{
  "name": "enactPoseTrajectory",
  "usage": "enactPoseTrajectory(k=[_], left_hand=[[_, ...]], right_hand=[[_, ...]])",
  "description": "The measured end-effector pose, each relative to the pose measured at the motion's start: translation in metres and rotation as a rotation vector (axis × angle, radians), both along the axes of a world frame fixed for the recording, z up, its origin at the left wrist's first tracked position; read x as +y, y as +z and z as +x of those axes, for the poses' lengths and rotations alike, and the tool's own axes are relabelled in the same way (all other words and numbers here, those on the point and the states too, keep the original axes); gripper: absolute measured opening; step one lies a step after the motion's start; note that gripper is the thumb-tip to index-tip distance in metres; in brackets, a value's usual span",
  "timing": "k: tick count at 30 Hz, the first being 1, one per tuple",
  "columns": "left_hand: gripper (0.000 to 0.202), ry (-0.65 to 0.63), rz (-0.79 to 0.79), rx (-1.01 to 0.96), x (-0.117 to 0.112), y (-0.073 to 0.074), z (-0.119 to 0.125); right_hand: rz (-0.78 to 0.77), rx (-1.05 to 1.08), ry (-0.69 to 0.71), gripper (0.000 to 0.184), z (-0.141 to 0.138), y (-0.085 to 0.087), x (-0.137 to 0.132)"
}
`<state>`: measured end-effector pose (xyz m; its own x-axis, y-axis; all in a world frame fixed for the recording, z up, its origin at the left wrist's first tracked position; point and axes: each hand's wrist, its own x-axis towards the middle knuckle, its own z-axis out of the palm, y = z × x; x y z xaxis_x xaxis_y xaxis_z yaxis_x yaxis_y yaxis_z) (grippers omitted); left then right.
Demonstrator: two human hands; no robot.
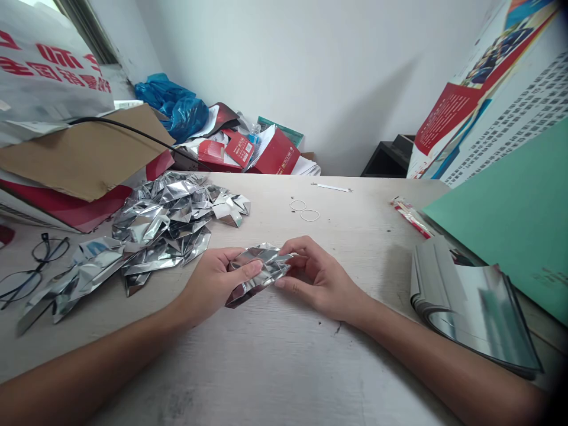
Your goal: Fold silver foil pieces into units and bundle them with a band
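A folded piece of silver foil paper [264, 260] is held a little above the table. My left hand [213, 281] grips its left end, thumb on top and fingers beneath. At its right end, the curled thumb and fingers of my right hand [322, 278] close around the edge. Left of my hands lies a heap of folded silver foil pieces [173, 207], some of them spilling toward the front left. A stack of flat silver foil sheets [479, 313], its near edge curled, rests by my right forearm.
Two rubber bands [309, 215] and a thin white strip [332, 188] lie on the table [266, 367]. Glasses [33, 269] sit at the left, near a cardboard box [89, 154]. A green board [510, 213] leans on the right beside a red-and-white packet [412, 216].
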<state>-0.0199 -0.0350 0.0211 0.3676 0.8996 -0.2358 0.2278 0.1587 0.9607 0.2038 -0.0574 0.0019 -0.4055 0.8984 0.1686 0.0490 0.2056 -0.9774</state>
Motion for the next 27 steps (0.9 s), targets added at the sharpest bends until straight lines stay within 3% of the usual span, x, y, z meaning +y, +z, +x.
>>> enactPoseTrajectory(k=[5,12,19,27], left_hand=[[0.037,-0.050,0.041,0.002,-0.001,-0.002,0.000],[0.045,-0.117,-0.120,-0.123,0.007,-0.005,-0.005],[0.044,-0.227,-0.174,-0.175,0.013,0.002,-0.008],[0.050,-0.172,-0.174,-0.205,0.011,0.001,-0.006]], right_hand=[[-0.058,-0.003,-0.027,0.026,0.000,-0.001,0.002],[-0.155,0.039,-0.100,0.022,-0.001,0.000,0.006],[-0.132,0.073,-0.099,0.014,-0.001,0.003,0.007],[-0.109,-0.015,-0.132,0.028,0.001,0.004,0.008]])
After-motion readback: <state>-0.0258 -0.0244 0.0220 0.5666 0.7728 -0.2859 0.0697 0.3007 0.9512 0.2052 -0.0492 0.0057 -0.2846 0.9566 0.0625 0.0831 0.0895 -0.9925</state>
